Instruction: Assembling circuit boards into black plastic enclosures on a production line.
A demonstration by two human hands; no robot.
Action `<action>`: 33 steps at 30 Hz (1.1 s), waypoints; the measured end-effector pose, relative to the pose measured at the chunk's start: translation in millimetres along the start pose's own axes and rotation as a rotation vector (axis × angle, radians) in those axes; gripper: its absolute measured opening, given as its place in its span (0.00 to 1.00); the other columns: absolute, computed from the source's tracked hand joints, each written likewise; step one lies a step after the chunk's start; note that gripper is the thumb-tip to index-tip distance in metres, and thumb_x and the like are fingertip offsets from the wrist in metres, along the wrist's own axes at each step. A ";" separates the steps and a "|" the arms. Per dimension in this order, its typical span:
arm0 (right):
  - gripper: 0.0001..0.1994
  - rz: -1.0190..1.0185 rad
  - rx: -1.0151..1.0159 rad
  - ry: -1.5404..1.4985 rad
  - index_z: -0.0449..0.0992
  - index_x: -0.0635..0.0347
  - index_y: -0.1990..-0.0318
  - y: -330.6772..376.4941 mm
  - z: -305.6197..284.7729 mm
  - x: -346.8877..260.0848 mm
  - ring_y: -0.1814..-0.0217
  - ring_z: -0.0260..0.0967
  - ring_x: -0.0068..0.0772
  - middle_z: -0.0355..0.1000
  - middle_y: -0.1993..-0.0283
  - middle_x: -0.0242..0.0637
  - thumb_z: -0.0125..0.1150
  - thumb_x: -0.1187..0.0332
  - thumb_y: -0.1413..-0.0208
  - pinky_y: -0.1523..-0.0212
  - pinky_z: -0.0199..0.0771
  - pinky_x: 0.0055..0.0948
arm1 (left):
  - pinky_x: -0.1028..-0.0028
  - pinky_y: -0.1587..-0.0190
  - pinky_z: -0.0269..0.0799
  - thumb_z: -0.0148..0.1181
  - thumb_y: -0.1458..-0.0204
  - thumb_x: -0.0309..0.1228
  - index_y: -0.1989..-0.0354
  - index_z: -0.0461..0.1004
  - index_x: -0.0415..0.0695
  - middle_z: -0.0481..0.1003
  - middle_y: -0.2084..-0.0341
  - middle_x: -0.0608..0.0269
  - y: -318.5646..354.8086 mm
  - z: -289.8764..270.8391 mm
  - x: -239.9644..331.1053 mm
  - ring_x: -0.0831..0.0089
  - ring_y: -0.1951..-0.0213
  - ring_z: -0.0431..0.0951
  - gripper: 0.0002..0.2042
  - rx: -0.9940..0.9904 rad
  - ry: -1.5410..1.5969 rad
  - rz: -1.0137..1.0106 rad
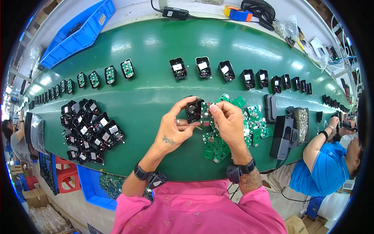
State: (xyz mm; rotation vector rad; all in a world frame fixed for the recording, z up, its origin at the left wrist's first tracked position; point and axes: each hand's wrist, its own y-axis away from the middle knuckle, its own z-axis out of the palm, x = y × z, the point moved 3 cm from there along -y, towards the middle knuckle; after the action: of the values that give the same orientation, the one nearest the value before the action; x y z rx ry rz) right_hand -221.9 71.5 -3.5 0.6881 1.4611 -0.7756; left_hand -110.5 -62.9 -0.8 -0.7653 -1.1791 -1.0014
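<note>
Two closed grips (173, 128) (230, 121), housing (193, 110) left, board (205, 110) right

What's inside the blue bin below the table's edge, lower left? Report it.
Green circuit boards lie heaped in the blue bin. The left forearm and table cover part of it; whatever lies there or beneath the top boards is hidden.

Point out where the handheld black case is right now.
Near the middle of the head view, the black case is in the left hand, just left of the green board held by the right hand.
</note>
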 end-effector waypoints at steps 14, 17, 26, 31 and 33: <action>0.08 -0.076 -0.255 0.166 0.77 0.66 0.64 12.7 10.4 -12.6 0.78 0.66 0.13 0.71 0.77 0.27 0.65 0.69 0.41 0.78 0.64 0.18 | 0.81 0.77 0.74 0.63 0.54 0.14 0.45 0.74 0.44 0.77 0.54 0.57 3.5 -5.3 -13.9 0.81 0.73 0.79 0.25 0.185 -0.387 0.343; 0.07 -0.275 -0.232 0.307 0.78 0.67 0.63 12.8 10.6 -19.4 0.76 0.71 0.19 0.74 0.76 0.32 0.66 0.72 0.44 0.74 0.70 0.21 | 0.82 0.78 0.73 0.62 0.53 0.14 0.45 0.74 0.44 0.77 0.53 0.57 3.0 -4.1 -14.9 0.82 0.75 0.78 0.24 0.201 -0.341 0.270; 0.07 -0.265 -0.158 0.292 0.78 0.66 0.62 14.9 11.5 -15.7 0.73 0.74 0.23 0.77 0.70 0.37 0.66 0.72 0.44 0.71 0.72 0.23 | 0.73 0.62 0.78 0.56 0.52 0.13 0.41 0.73 0.47 0.77 0.51 0.49 1.6 2.5 -13.0 0.66 0.60 0.82 0.27 0.152 -0.552 0.461; 0.07 -0.194 -0.147 0.314 0.76 0.66 0.60 16.9 17.5 -15.8 0.74 0.74 0.24 0.77 0.72 0.37 0.64 0.72 0.43 0.72 0.72 0.23 | 0.68 0.56 0.78 0.52 0.53 0.11 0.39 0.72 0.47 0.76 0.48 0.44 2.6 -0.9 -12.7 0.56 0.55 0.82 0.30 0.194 -0.522 0.360; 0.07 -0.190 -0.188 0.334 0.75 0.67 0.60 16.9 20.1 -13.5 0.75 0.74 0.25 0.77 0.73 0.38 0.63 0.72 0.42 0.72 0.72 0.23 | 0.68 0.55 0.78 0.51 0.54 0.11 0.39 0.72 0.47 0.75 0.48 0.44 1.7 -0.8 -12.6 0.55 0.54 0.81 0.30 0.198 -0.549 0.412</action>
State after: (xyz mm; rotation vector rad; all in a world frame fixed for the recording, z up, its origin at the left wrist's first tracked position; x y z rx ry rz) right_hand -195.8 65.8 9.2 0.5581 1.8990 -0.6769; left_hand -109.5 -60.1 -13.1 -1.1074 -1.4792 -0.3279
